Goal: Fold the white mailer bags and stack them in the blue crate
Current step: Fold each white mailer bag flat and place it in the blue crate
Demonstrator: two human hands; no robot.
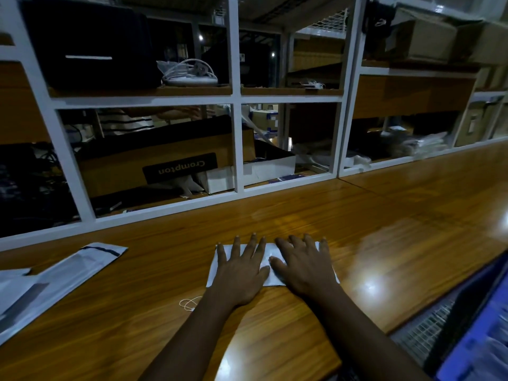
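Wooden counter (pixel 384 215), upside-down "Crompton" box (pixel 154 158), left hand (pixel 242 270), right hand (pixel 305 268) pressing mailer bag (pixel 268 250)

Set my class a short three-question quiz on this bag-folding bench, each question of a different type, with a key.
1. True or false: the left hand and right hand both press flat on a folded white bag.
2. Where is the blue crate? A) on a shelf B) at the lower right, beside the table C) under the hands
3. Fill in: the unfolded bags lie to the hands' ____.
Key: 1 true; 2 B; 3 left.
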